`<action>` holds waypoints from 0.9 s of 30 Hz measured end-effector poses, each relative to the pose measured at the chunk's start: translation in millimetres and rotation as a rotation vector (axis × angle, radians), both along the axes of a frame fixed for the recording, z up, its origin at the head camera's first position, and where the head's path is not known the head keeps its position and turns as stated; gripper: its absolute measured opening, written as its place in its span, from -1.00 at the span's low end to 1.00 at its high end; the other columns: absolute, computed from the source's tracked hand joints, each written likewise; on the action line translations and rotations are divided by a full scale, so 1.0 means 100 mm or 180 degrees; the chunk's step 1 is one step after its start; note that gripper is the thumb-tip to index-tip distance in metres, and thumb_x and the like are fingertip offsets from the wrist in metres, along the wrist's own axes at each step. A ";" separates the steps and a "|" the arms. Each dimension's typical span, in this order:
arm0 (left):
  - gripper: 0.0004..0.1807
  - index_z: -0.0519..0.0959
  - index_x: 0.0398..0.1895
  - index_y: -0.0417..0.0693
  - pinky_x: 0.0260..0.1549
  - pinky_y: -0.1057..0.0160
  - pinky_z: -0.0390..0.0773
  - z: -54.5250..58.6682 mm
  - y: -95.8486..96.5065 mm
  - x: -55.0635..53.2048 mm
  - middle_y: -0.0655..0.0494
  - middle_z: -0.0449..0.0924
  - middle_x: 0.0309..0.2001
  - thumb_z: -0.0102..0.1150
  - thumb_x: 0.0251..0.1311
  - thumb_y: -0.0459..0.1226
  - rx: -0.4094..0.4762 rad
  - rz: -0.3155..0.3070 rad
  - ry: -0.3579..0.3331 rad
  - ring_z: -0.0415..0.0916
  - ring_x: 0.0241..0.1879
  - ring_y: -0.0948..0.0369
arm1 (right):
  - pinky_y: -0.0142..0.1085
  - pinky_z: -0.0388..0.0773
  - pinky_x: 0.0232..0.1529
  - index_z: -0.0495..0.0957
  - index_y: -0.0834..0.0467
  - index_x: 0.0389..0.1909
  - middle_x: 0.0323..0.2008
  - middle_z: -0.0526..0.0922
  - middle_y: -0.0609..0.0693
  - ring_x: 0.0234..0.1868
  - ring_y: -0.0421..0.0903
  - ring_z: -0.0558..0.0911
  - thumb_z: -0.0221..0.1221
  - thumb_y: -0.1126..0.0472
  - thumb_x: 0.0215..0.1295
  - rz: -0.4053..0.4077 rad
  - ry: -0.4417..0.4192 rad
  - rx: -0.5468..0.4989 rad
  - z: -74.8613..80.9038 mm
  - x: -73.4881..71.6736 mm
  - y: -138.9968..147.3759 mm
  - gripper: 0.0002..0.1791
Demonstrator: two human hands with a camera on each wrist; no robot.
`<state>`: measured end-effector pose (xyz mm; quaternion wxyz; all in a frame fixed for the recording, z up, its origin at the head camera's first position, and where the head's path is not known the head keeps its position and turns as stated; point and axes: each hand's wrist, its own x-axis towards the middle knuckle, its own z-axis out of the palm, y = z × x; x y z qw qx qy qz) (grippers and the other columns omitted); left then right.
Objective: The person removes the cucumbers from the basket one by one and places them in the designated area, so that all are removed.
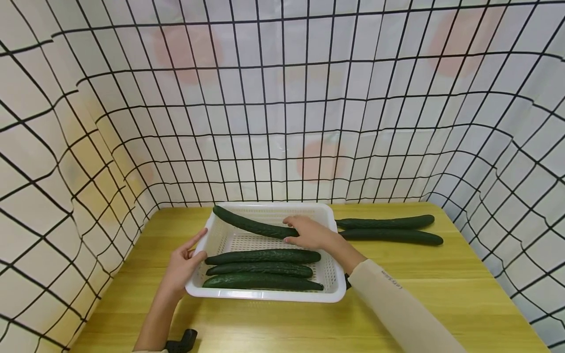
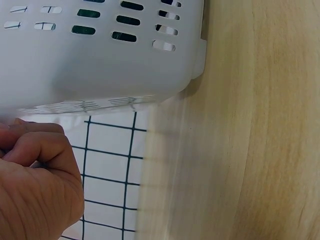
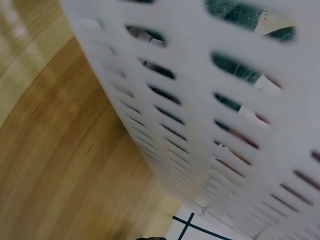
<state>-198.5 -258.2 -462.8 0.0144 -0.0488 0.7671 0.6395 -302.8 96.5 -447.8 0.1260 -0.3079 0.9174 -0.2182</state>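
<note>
A white plastic basket [image 1: 265, 294] with slotted walls stands on the table. My left hand [image 1: 182, 267] holds its left rim, thumb at the edge and fingers along the outer side. In the left wrist view, the curled fingers [image 2: 42, 145] are beside the basket wall [image 2: 115, 70]. Inside the basket, my right hand [image 1: 309, 233] grips the right end of a long dark green cucumber [image 1: 251, 224], which lies slanted with its left tip on the back left rim. Three more cucumbers [image 1: 263, 256] lie side by side in the front half. The right wrist view shows mostly the slotted basket wall [image 3: 195, 100].
Two cucumbers [image 1: 388, 229] lie on the wooden table [image 1: 423, 284] right of the basket, partly behind my right forearm. Black wire grid [image 1: 282, 132] encloses the table at the back and sides. A black strap piece [image 1: 183, 340] is at my left wrist.
</note>
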 end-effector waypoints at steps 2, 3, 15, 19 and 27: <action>-0.31 0.29 0.58 0.23 -0.18 0.20 0.66 0.00 0.00 0.00 -0.36 0.51 0.31 0.09 0.42 -0.37 0.0000 -0.0017 -0.0001 0.53 0.09 0.06 | 0.06 0.44 0.37 0.25 0.21 0.54 0.45 0.39 0.19 0.42 0.14 0.45 0.17 -0.04 0.51 0.0019 -0.0033 0.0138 0.00 0.01 -0.01 -0.28; -0.31 0.29 0.58 0.23 -0.18 0.21 0.66 0.00 0.00 0.00 -0.36 0.51 0.31 0.09 0.42 -0.38 0.0003 -0.0019 0.0000 0.53 0.10 0.05 | 0.06 0.44 0.37 0.24 0.21 0.54 0.46 0.38 0.20 0.42 0.15 0.44 0.17 -0.05 0.51 0.0027 -0.0042 0.0188 0.00 0.02 -0.01 -0.27; -0.30 0.32 0.57 0.21 -0.28 0.18 0.70 0.00 0.01 -0.01 -0.39 0.58 0.20 0.10 0.39 -0.39 0.0022 0.0008 0.0001 0.61 -0.13 0.25 | -0.04 0.51 0.22 0.37 0.11 0.48 0.27 0.46 0.14 0.21 0.06 0.52 0.13 -0.10 0.52 0.0075 -0.0083 0.0619 -0.04 0.04 -0.07 -0.37; -0.30 0.32 0.57 0.17 -0.29 0.20 0.69 0.00 0.01 -0.02 -0.37 0.60 0.18 0.10 0.38 -0.41 0.0020 0.0026 0.0037 0.61 -0.15 0.29 | -0.05 0.52 0.28 0.38 0.12 0.37 0.32 0.50 0.12 0.27 0.05 0.55 0.13 -0.04 0.54 -0.0006 -0.0316 0.0422 -0.03 0.02 -0.09 -0.48; -0.30 0.32 0.57 0.17 -0.27 0.19 0.69 0.00 0.00 -0.02 -0.38 0.61 0.16 0.09 0.38 -0.40 0.0000 0.0024 0.0019 0.61 -0.12 0.25 | -0.02 0.47 0.35 0.32 0.19 0.49 0.39 0.43 0.19 0.37 0.10 0.48 0.13 -0.05 0.54 0.0014 -0.0305 0.0458 -0.04 -0.02 -0.10 -0.35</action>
